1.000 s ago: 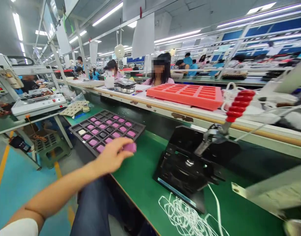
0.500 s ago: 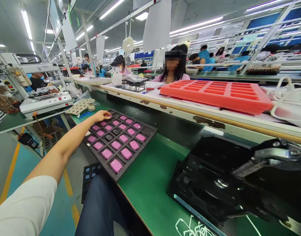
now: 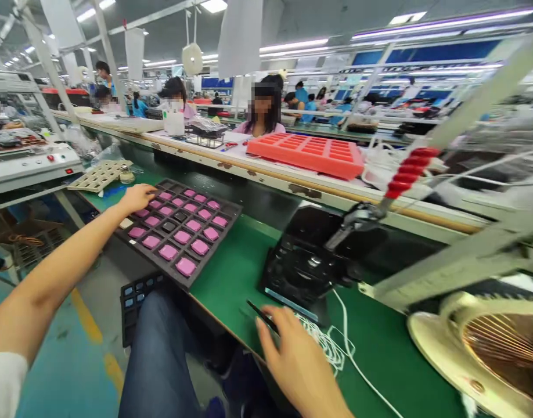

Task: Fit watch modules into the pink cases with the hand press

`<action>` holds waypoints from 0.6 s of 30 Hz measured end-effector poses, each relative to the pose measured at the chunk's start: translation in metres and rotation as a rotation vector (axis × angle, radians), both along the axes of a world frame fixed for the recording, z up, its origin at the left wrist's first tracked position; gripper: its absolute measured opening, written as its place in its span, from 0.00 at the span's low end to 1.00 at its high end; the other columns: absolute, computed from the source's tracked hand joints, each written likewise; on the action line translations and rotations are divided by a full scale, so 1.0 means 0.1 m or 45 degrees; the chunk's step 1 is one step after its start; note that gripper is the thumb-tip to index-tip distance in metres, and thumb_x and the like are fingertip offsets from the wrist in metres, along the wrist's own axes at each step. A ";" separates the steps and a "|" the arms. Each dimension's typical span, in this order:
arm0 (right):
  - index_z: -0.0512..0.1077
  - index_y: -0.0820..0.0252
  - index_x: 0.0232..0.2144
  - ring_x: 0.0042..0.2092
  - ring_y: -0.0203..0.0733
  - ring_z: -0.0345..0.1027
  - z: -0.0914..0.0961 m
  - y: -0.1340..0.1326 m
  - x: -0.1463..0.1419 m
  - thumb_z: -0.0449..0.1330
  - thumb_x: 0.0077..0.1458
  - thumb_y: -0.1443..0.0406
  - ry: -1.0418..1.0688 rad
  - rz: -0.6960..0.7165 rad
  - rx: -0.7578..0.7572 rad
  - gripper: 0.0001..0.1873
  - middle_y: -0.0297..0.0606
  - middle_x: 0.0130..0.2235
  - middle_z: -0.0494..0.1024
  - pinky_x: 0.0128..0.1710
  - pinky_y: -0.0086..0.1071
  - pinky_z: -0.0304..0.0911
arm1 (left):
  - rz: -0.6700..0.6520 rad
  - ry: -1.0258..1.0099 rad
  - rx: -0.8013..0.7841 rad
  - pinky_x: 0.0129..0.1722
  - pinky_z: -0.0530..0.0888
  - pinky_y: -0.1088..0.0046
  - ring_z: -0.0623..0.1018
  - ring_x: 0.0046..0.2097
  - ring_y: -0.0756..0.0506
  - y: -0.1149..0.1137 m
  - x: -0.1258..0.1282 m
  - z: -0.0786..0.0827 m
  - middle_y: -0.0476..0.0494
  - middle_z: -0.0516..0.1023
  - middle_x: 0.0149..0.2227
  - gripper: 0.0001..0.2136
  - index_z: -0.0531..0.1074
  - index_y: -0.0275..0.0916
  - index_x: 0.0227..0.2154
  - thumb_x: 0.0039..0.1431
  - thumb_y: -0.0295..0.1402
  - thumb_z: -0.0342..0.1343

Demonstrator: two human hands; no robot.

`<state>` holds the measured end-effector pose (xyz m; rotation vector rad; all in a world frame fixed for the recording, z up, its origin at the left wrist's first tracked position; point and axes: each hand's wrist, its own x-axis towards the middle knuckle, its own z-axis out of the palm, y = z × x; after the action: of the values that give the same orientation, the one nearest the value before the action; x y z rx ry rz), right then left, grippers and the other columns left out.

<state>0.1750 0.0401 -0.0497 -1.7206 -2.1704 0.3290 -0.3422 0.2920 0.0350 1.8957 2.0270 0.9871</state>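
Pink pieces [image 3: 186,267] fill most, not all, of the black tray [image 3: 232,210]. Left hand [image 3: 138,198]: far left corner, grip indeterminable. Right hand [image 3: 296,354]: clamped on slim black tool [image 3: 258,312].

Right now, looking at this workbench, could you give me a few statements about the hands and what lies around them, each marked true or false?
1. The left hand is at the left edge of the black tray. True.
2. The right hand holds a pink piece. False: it holds a thin dark object.
3. The lever on the black fixture has a red grip. True.
4. The white cord lies inside the black tray. False: it lies on the green bench.
5. The orange-red foam tray rests on the raised ledge. True.
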 end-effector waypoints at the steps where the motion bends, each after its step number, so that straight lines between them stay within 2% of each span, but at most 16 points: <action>1: 0.77 0.54 0.53 0.49 0.50 0.80 0.04 0.15 -0.20 0.55 0.74 0.62 -0.049 0.028 -0.095 0.13 0.46 0.53 0.80 0.48 0.38 0.72 | 0.063 -0.012 0.034 0.69 0.64 0.40 0.72 0.68 0.31 -0.15 -0.03 0.01 0.36 0.78 0.61 0.13 0.80 0.38 0.50 0.67 0.37 0.66; 3: 0.78 0.58 0.50 0.47 0.49 0.79 0.08 0.47 -0.54 0.56 0.72 0.68 -0.069 0.020 -0.132 0.12 0.46 0.50 0.79 0.47 0.36 0.70 | 0.210 -0.056 0.115 0.73 0.56 0.40 0.65 0.72 0.27 -0.50 -0.12 -0.02 0.34 0.77 0.64 0.11 0.81 0.40 0.48 0.62 0.32 0.66; 6: 0.79 0.64 0.45 0.50 0.54 0.76 0.09 0.75 -0.84 0.55 0.68 0.74 -0.020 -0.010 -0.103 0.12 0.52 0.48 0.79 0.51 0.40 0.68 | 0.478 -0.189 0.225 0.75 0.48 0.41 0.56 0.76 0.25 -1.06 -0.23 -0.15 0.32 0.69 0.69 0.18 0.78 0.41 0.54 0.61 0.30 0.63; 8: 0.79 0.65 0.41 0.55 0.59 0.73 0.11 0.80 -0.92 0.57 0.67 0.75 0.057 -0.016 -0.095 0.11 0.55 0.48 0.79 0.57 0.45 0.65 | 0.641 -0.353 0.233 0.75 0.51 0.42 0.55 0.76 0.26 -1.35 -0.30 -0.28 0.29 0.68 0.68 0.20 0.74 0.39 0.58 0.63 0.31 0.63; 9: 0.79 0.65 0.41 0.58 0.61 0.71 0.12 0.81 -0.94 0.59 0.66 0.74 0.110 -0.018 -0.098 0.09 0.56 0.48 0.79 0.60 0.47 0.63 | 0.704 -0.463 0.209 0.73 0.56 0.42 0.59 0.74 0.27 -1.44 -0.32 -0.34 0.28 0.70 0.66 0.20 0.73 0.38 0.58 0.64 0.32 0.63; 11: 0.79 0.63 0.44 0.61 0.60 0.69 0.18 0.88 -0.99 0.61 0.67 0.70 0.250 -0.031 -0.126 0.07 0.54 0.51 0.79 0.65 0.49 0.60 | 0.766 -0.734 0.115 0.65 0.70 0.44 0.71 0.67 0.30 -1.53 -0.37 -0.43 0.31 0.75 0.61 0.18 0.73 0.37 0.58 0.68 0.35 0.62; 13: 0.78 0.62 0.51 0.60 0.55 0.70 0.27 1.06 -1.09 0.61 0.71 0.64 0.429 -0.080 -0.199 0.11 0.51 0.53 0.79 0.66 0.50 0.62 | 0.767 -1.022 0.003 0.55 0.80 0.50 0.80 0.55 0.37 -1.50 -0.41 -0.45 0.36 0.78 0.57 0.17 0.74 0.37 0.57 0.71 0.39 0.62; 15: 0.75 0.61 0.57 0.55 0.50 0.74 0.35 1.33 -1.26 0.61 0.74 0.59 0.629 -0.160 -0.332 0.16 0.47 0.54 0.79 0.61 0.49 0.69 | 0.766 -1.266 -0.074 0.49 0.83 0.55 0.82 0.50 0.40 -1.39 -0.44 -0.42 0.38 0.79 0.55 0.17 0.75 0.38 0.57 0.72 0.41 0.62; 18: 0.74 0.61 0.57 0.49 0.46 0.77 0.46 1.73 -1.52 0.63 0.72 0.54 0.915 -0.276 -0.574 0.20 0.43 0.53 0.79 0.50 0.45 0.77 | 0.816 -1.518 -0.104 0.49 0.83 0.55 0.82 0.51 0.39 -1.22 -0.47 -0.32 0.37 0.78 0.57 0.18 0.74 0.38 0.59 0.72 0.41 0.62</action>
<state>0.0234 0.2131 -0.0034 -1.6642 -1.4399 1.2320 -0.3892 0.1697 0.0027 0.2763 1.7416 1.5740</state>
